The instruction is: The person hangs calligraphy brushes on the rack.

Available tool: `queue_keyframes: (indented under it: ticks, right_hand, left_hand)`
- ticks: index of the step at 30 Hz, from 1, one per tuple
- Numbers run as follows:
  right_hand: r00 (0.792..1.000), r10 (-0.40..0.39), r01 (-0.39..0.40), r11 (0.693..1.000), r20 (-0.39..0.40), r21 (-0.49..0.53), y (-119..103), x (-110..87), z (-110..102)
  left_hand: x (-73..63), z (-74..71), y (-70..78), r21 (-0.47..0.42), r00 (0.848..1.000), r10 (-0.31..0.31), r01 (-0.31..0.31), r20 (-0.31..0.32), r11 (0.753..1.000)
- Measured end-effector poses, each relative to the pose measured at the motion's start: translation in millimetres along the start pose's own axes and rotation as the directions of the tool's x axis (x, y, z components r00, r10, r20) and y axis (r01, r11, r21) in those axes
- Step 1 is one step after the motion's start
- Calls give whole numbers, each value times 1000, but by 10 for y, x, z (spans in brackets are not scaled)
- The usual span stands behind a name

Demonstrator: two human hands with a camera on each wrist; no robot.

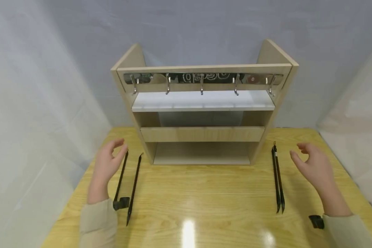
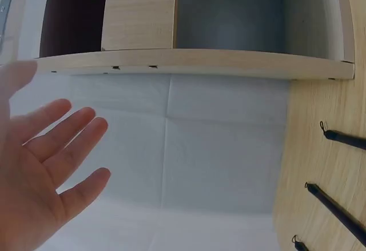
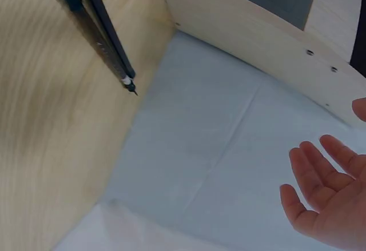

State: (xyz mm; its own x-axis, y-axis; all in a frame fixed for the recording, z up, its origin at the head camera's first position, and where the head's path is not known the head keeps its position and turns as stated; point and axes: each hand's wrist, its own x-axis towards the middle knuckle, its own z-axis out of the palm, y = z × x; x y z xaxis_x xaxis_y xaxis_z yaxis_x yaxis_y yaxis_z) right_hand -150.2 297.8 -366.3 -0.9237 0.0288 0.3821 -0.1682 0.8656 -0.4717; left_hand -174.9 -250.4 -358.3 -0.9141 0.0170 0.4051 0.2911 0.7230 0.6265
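My left hand (image 1: 106,165) hovers over the left part of the table, fingers relaxed and holding nothing. Close to it lie slim dark calligraphy brushes (image 1: 134,189) with hanging loops at their far ends; the left wrist view shows three loop ends, one brush (image 2: 337,211) in the middle. On the other side my right hand (image 1: 317,165) is also raised with loosely bent fingers and nothing in its grasp. A pair of dark brushes (image 1: 279,179) lies side by side to its left, tips toward me. In the right wrist view the fingers (image 3: 326,176) are spread apart.
A wooden rack (image 1: 201,134) stands at the back of the table (image 1: 204,196) between the hands. Its top board carries a shiny metal strip with several hooks (image 1: 202,84); a white shelf (image 1: 201,101) sits below. Pale sheeting (image 1: 189,31) hangs behind and at both sides.
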Motion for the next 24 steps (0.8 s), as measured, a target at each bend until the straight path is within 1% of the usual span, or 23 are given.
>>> queue_keyframes:
  ticks: [3, 7, 11, 14, 17, 19, 24]
  right_hand:
    - [1000, 18, -19, 998, 16, 54, 64, -11, 53]
    - [998, 46, -50, 993, 40, 106, 160, -38, 133]
    - [994, 85, -94, 986, 73, 140, 242, -58, 209]
    - [988, 113, -128, 981, 105, 147, 299, -60, 265]
    - [982, 131, -151, 978, 135, 146, 351, -60, 322]
    - [979, 143, -164, 975, 148, 147, 381, -61, 354]
    - [967, 179, -209, 965, 181, 161, 464, -55, 434]
  left_hand:
    - [81, 26, 11, -39, 999, 4, -5, -40, 999]
    - [196, 74, 62, -143, 997, -35, 24, -71, 989]
    - [294, 137, 130, -284, 993, -65, 34, -99, 958]
    - [365, 188, 190, -363, 991, -75, 29, -113, 932]
    - [441, 231, 250, -391, 989, -84, 31, -120, 920]
    - [493, 256, 279, -403, 988, -97, 42, -117, 914]
    - [596, 313, 303, -443, 985, -151, 100, -82, 891]
